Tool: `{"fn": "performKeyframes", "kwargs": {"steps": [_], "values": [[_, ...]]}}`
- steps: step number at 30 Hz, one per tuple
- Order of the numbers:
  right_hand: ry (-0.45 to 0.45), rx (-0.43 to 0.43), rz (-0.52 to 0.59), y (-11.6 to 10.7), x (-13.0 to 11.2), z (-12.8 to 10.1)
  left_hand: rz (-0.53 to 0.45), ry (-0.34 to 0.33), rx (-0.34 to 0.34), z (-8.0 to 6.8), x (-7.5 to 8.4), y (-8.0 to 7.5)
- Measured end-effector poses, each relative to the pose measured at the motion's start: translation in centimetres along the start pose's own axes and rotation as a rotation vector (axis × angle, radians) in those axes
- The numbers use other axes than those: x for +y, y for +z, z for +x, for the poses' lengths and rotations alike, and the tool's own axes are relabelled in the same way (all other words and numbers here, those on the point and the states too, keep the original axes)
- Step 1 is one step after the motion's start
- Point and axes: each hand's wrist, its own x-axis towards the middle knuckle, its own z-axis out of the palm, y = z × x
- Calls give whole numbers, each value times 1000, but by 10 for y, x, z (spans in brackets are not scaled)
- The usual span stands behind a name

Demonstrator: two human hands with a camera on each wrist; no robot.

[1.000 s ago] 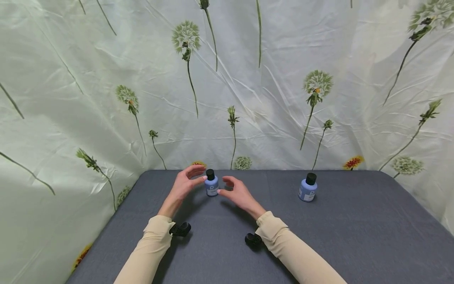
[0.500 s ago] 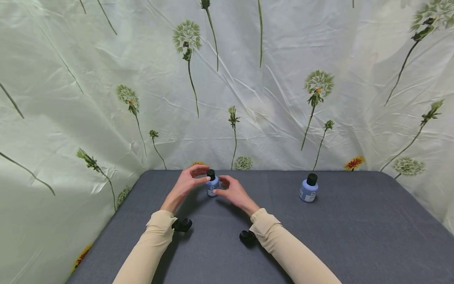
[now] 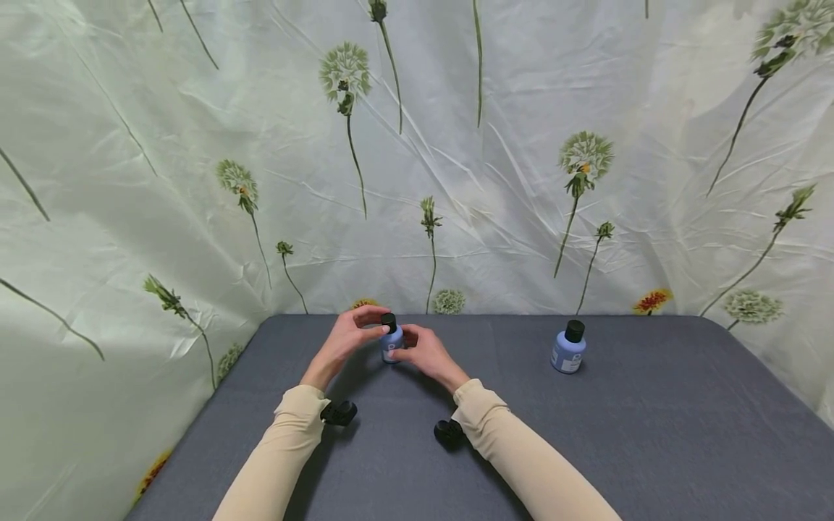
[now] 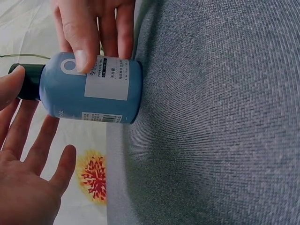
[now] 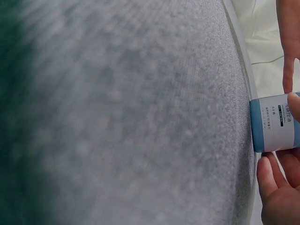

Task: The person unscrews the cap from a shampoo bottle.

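A small blue bottle (image 3: 391, 343) with a black cap (image 3: 389, 319) stands on the grey cloth-covered table (image 3: 586, 434) near its far edge. My right hand (image 3: 417, 349) grips the bottle's body; the thumb (image 4: 82, 37) lies on the label and the fingers (image 5: 274, 187) wrap the other side. My left hand (image 3: 361, 329) is at the bottle's left, its thumb (image 4: 10, 80) touching the cap, while its fingers (image 4: 35, 145) are spread and fairly straight behind it. In the right wrist view the bottle (image 5: 275, 123) shows at the right edge.
A second blue bottle (image 3: 567, 348) with a black cap stands to the right, apart from both hands. A flower-printed sheet (image 3: 456, 159) hangs right behind the table and along its left side. Black wrist cameras (image 3: 339, 413) sit under both sleeves.
Both hands have moved forward and closed in on the bottle. The right hand, apart from it before, now holds its body. The bottle has shifted slightly farther back.
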Motion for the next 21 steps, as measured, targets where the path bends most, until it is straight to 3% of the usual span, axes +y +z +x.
{"fn": "performKeyframes", "kwargs": {"steps": [6,18,21], "values": [[1,-10,37,1,3,3,2,-16,18,0,0,1],[-4,-30,-4,-2,0,0,-17,-27,18,-1,0,3],[1,-43,-6,-4,-2,-3,-7,-23,31,5,-13,4]]}}
